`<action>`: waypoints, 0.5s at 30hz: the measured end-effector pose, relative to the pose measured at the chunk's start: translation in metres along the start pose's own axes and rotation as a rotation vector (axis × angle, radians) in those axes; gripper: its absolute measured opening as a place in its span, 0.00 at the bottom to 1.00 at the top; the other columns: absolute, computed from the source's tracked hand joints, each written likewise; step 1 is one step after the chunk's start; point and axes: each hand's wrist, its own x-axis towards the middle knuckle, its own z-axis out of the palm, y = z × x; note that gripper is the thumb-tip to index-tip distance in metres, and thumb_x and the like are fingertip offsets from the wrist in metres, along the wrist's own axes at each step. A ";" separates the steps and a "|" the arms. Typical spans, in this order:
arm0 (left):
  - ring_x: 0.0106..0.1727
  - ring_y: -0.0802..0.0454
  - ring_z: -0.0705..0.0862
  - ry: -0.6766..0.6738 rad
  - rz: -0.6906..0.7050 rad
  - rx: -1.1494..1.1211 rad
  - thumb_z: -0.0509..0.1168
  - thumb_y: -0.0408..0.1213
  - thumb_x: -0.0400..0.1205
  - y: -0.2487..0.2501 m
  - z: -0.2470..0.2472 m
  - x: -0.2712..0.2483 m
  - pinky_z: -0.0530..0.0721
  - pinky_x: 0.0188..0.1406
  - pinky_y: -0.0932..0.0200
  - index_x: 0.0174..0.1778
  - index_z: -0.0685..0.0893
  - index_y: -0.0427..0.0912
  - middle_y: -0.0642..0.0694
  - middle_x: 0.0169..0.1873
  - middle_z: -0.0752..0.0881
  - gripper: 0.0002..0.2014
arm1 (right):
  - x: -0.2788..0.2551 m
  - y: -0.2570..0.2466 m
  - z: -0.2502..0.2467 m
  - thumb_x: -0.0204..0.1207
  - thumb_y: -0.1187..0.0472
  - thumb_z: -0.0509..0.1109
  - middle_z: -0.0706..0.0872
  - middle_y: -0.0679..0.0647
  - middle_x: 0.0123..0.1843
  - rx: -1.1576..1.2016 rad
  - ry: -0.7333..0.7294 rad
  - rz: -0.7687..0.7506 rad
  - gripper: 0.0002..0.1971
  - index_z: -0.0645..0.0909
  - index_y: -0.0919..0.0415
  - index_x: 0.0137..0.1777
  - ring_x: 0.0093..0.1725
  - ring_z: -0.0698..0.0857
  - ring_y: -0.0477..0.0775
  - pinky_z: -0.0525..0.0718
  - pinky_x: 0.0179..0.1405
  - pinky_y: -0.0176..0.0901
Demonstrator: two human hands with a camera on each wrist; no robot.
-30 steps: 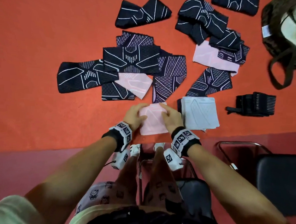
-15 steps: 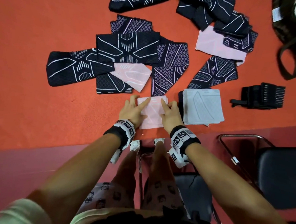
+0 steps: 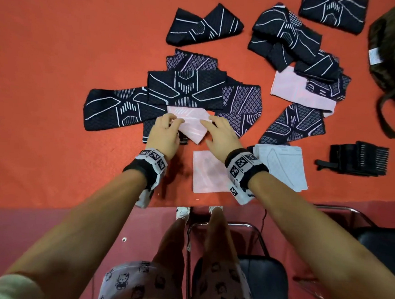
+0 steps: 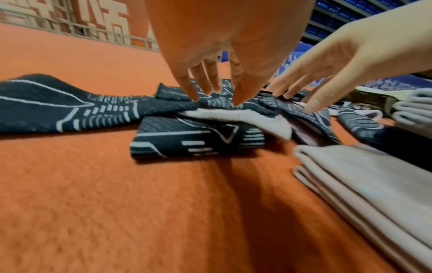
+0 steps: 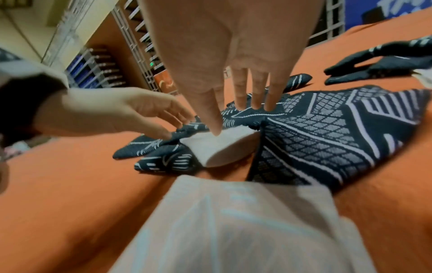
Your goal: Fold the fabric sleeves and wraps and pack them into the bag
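Note:
A folded pink sleeve (image 3: pixel 210 173) lies flat by the near edge of the orange table (image 3: pixel 57 96). Farther in, a second pink sleeve (image 3: pixel 193 124) lies unfolded, its far side tucked under a black patterned sleeve (image 3: pixel 186 89). My left hand (image 3: pixel 166 134) hovers at this sleeve's left corner, fingers loosely bent and holding nothing. My right hand (image 3: pixel 218 134) lies over its right side with straight fingers. In the right wrist view the right hand's (image 5: pixel 233 92) thumb touches the pink sleeve (image 5: pixel 222 147). The dark bag (image 3: pixel 391 56) stands at the far right.
A folded white stack (image 3: pixel 280 165) sits right of the folded pink sleeve. A rolled black wrap (image 3: pixel 358 161) lies farther right. Several black and purple sleeves (image 3: pixel 287 39) are scattered across the far table. Black chairs (image 3: pixel 260 278) stand below the table edge.
Both hands have left the folded pink sleeve by the table edge and have moved forward to the unfolded pink sleeve under the black ones.

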 end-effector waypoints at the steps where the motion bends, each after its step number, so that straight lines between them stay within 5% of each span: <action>1: 0.62 0.31 0.75 -0.019 -0.017 0.019 0.63 0.22 0.71 -0.004 -0.005 0.006 0.77 0.61 0.38 0.65 0.80 0.34 0.31 0.63 0.77 0.24 | 0.009 0.001 -0.001 0.75 0.69 0.62 0.66 0.60 0.78 -0.051 -0.022 -0.033 0.29 0.67 0.57 0.78 0.77 0.62 0.62 0.64 0.76 0.56; 7: 0.69 0.30 0.74 -0.190 0.143 0.161 0.61 0.27 0.71 -0.033 0.000 0.029 0.75 0.66 0.35 0.69 0.78 0.39 0.32 0.69 0.76 0.26 | 0.038 0.008 0.009 0.73 0.53 0.68 0.59 0.58 0.79 -0.313 -0.178 -0.077 0.37 0.57 0.45 0.81 0.75 0.61 0.62 0.64 0.71 0.56; 10: 0.74 0.39 0.70 -0.215 0.113 0.274 0.61 0.34 0.78 -0.034 0.001 0.039 0.65 0.74 0.38 0.72 0.76 0.46 0.42 0.73 0.74 0.23 | 0.043 0.012 0.018 0.76 0.48 0.66 0.60 0.58 0.79 -0.354 -0.175 -0.064 0.35 0.54 0.41 0.81 0.74 0.63 0.62 0.63 0.70 0.54; 15: 0.71 0.42 0.73 -0.118 0.130 0.269 0.57 0.39 0.84 -0.038 0.001 0.047 0.65 0.70 0.44 0.71 0.77 0.49 0.48 0.71 0.77 0.18 | 0.048 0.010 0.012 0.81 0.51 0.59 0.69 0.53 0.77 -0.177 -0.115 -0.003 0.21 0.70 0.42 0.75 0.72 0.67 0.60 0.63 0.69 0.52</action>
